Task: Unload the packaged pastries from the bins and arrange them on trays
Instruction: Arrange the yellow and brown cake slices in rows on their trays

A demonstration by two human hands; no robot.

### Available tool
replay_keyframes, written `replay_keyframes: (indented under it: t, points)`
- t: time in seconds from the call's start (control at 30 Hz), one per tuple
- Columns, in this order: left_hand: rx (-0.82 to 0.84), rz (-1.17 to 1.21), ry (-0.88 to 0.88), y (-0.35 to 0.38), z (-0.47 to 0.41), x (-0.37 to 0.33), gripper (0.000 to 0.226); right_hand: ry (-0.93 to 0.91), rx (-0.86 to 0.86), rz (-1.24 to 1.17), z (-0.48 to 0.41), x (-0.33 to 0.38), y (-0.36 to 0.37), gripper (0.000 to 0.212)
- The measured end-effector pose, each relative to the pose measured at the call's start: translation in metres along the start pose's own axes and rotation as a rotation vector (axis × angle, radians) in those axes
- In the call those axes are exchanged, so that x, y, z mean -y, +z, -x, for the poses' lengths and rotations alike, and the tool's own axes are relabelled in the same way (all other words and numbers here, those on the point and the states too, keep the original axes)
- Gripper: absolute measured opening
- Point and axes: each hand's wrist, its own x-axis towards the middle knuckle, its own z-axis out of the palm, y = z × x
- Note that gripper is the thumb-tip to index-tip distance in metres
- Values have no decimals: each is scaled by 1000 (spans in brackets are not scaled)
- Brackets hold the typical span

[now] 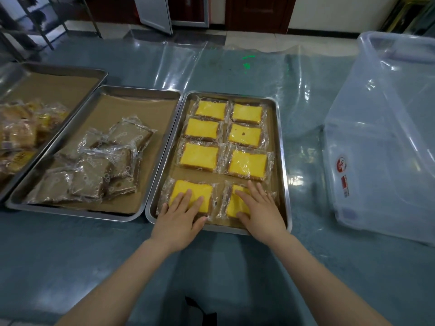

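Pastries (226, 135) lie wrapped in two columns on the tray (281, 137), six at its far end and two at its near end, with a strip of bare paper liner between the groups. My left hand (181, 212) rests on the near left pastry (182, 185) and my right hand (259, 208) on the near right pastry (231, 205). On both hands my fingers (186, 198) are released: straight, a little spread, lying flat on the wrappers and gripping nothing. I judge the step to be squaring off this last row. To do it well I would keep my palms light so the soft cake does not dent, and slide both packs together toward the far end of the tray until the strip of liner closes. Each pack should line up with the column ahead of it. The right pack sits slightly turned, so it needs a small twist to square it with the tray's rim. The crinkled wrapper edges should meet, not ride over one another. Left of the tray another tray holds a loose brown pile (98, 165) not yet laid out. Right of the tray a clear bin (376, 137) stands on the desk (211, 267).
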Motion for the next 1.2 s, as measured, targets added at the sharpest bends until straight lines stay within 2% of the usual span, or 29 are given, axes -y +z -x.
replay_keyframes:
  t: [0.23, 0.43, 0.5, 0.7, 0.9, 1.03, 1.2]
  points:
    - [4, 28, -11, -3, -2, 0, 61, 9, 39, -36, -2, -4, -1, 59]
    - [-133, 99, -72, -15, -17, -2, 57, 51, -158, -140, -6, 1, -5, 47]
    - [-179, 127, -51, -20, -26, -3, 56, 69, -173, -154, -15, 3, -9, 48]
    - [-206, 169, 7, -35, -62, -8, 60, 125, -85, -91, -51, 10, -16, 56]
    - [-27, 101, -9, -42, -96, -9, 70, 115, 127, 64, -67, -2, -15, 63]
    - [13, -11, 7, -39, -112, -2, 69, 90, 98, 107, -58, -17, -10, 61]
    - [-47, -66, 35, -25, -111, 3, 70, 69, 78, 144, -56, -22, -5, 60]
